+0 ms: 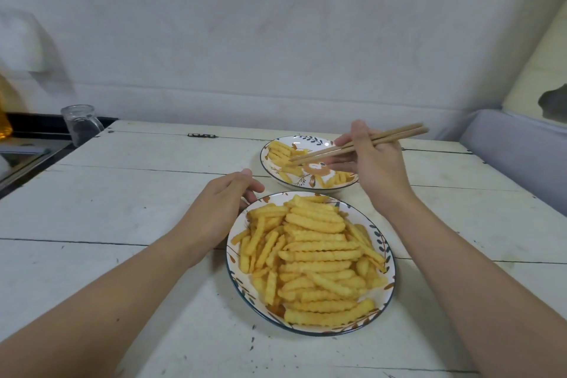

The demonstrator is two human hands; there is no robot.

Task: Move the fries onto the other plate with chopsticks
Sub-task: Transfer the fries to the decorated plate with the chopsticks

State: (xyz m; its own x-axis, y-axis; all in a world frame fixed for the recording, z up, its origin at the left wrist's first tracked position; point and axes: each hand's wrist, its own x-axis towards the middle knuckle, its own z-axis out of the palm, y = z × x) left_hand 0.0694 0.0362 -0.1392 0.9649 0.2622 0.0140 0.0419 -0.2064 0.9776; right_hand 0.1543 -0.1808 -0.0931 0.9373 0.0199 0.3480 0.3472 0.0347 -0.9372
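A pile of crinkle-cut fries point(313, 255) fills the near plate point(387, 247), which has a dark rim and leaf pattern. Behind it the far plate point(310, 141) holds several fries point(280, 152) along its left side and a few at its front. My right hand point(372, 163) holds a pair of wooden chopsticks point(352, 147) above the far plate; their tips sit close together over the fries there, at about the plate's middle left. My left hand point(221, 205) rests at the near plate's upper left rim, fingers curled loosely against it.
Both plates stand on a white wooden plank table point(122, 209). A clear glass jar point(80, 123) stands at the table's far left corner, beside a dark ledge. A white padded wall is behind, and a grey cushioned edge point(515, 156) runs along the right.
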